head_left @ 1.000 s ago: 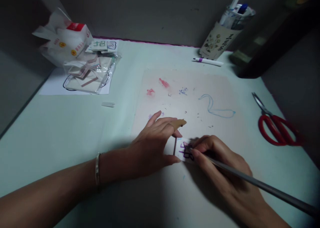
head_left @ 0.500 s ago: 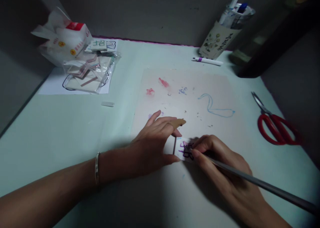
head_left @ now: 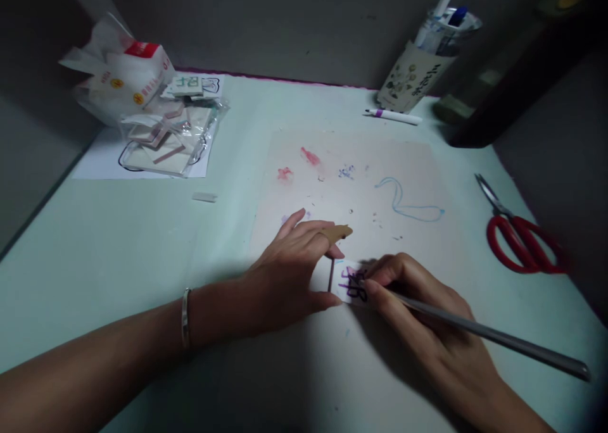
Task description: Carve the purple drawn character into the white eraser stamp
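Observation:
My left hand (head_left: 289,275) rests on a stained sheet of paper (head_left: 361,192), thumb and index finger pinching a small white block (head_left: 346,281) that bears purple and black marks. A tan plaster wraps one fingertip. My right hand (head_left: 422,319) is closed round a long grey tool (head_left: 479,335) held like a pen, its tip on the block's marked face. A metal bangle sits on my left wrist.
Red-handled scissors (head_left: 517,237) lie at the right. A pen holder (head_left: 418,66) and a white marker (head_left: 392,116) stand at the back. At the back left are a plastic bag of pieces (head_left: 166,138), a white packet (head_left: 128,78) and a small white strip (head_left: 205,197).
Both hands stay on the small block. My right hand has shifted slightly and the grey tool's far end has tilted upward a little.

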Tool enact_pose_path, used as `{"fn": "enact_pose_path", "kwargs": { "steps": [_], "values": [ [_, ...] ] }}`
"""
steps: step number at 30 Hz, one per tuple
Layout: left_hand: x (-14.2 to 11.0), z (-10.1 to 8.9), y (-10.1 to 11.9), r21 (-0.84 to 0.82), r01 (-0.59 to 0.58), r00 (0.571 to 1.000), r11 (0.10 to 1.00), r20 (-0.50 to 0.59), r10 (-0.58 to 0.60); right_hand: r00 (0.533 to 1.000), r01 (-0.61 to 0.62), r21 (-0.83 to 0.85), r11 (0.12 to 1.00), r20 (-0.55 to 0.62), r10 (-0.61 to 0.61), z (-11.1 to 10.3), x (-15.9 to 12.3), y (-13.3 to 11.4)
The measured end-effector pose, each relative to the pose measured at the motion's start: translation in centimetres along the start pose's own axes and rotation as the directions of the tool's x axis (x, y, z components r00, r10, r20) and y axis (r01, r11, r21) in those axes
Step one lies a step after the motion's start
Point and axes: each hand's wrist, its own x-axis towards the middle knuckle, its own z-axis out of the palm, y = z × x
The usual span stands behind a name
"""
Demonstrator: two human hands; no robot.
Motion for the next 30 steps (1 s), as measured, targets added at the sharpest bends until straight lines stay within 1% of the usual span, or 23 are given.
{"fn": "enact_pose_path", "kwargs": {
  "steps": [6, 10, 15, 17, 20, 22, 25, 28, 30],
  "values": [
    [-0.1, 0.4, 0.3, 0.165, -0.032, 0.999, 0.986, -0.032, 0.038, 0.998, -0.004, 0.023, 1.000, -0.064, 0.006, 0.6, -0.1, 0.2],
    [-0.1, 0.1, 0.4, 0.236, -0.077, 0.997, 0.969, -0.011, 0.082, 0.996, -0.005, 0.031, 0.999, -0.085, 0.007, 0.7, -0.3, 0.2],
    [0.0, -1.0, 0.4, 0.158, -0.118, 0.991, 0.980, 0.083, 0.106, 0.997, -0.007, 0.066, 0.998, -0.075, 0.012, 0.6, -0.5, 0.1],
    [0.0, -1.3, 0.4, 0.126, -0.123, 0.988, 0.984, 0.113, 0.109, 0.998, -0.030, 0.087, 0.996, -0.057, 0.035, 0.5, -0.5, -0.2],
    [0.1, -1.2, 0.1, 0.079, -0.115, 0.987, 0.990, 0.124, 0.105, 0.997, -0.065, 0.094, 0.993, -0.023, 0.068, 0.4, -0.5, -0.3],
    [0.1, -1.0, 0.0, 0.018, -0.142, 0.982, 0.990, 0.130, 0.139, 0.999, -0.052, 0.088, 0.995, -0.003, 0.052, 0.3, -0.5, -0.3],
    [0.2, -1.0, 0.0, -0.071, -0.165, 0.964, 0.984, 0.201, 0.176, 1.000, -0.027, 0.076, 0.997, 0.013, 0.026, 0.2, -0.6, -0.1],
    [0.2, -1.1, 0.2, -0.087, -0.146, 0.942, 0.985, 0.293, 0.166, 0.999, -0.041, 0.067, 0.997, -0.017, 0.042, 0.3, -0.7, -0.3],
    [0.2, -1.2, 0.3, -0.094, -0.151, 0.940, 0.984, 0.296, 0.172, 0.996, -0.071, 0.075, 0.995, -0.045, 0.074, 0.5, -0.8, -0.7]
  ]
}}
